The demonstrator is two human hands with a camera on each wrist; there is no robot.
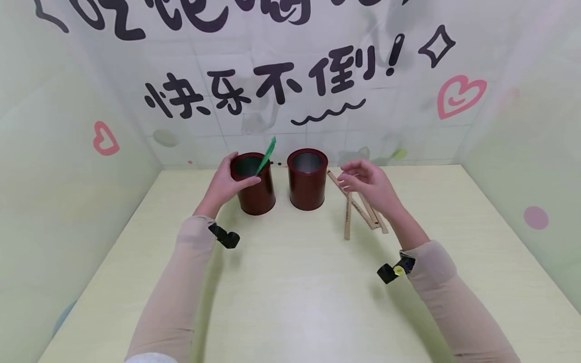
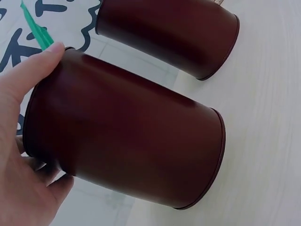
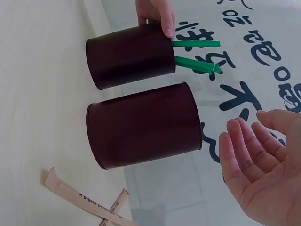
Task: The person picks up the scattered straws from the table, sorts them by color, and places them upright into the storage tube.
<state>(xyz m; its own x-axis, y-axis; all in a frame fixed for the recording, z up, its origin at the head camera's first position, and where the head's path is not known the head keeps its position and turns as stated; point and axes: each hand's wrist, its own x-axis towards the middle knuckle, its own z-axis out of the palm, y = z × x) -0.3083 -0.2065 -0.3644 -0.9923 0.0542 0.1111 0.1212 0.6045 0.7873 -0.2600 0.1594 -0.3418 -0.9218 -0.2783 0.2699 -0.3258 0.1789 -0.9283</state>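
Observation:
My left hand grips the rim of the left dark red canister, thumb at the near side and fingers round the far side. Out of that canister stick narrow green strips; two show in the right wrist view, their lower ends hidden inside. A second dark red canister stands upright to its right, its inside grey. Farther right, my right hand hovers with loosely bent fingers over several slim tan paper-wrapped sticks. It holds nothing in the right wrist view, where its palm shows.
Both canisters stand near the back edge of a pale table. Behind rises a white backdrop with black writing and pink hearts; pale side walls flank the table. A small black camera is strapped to each wrist.

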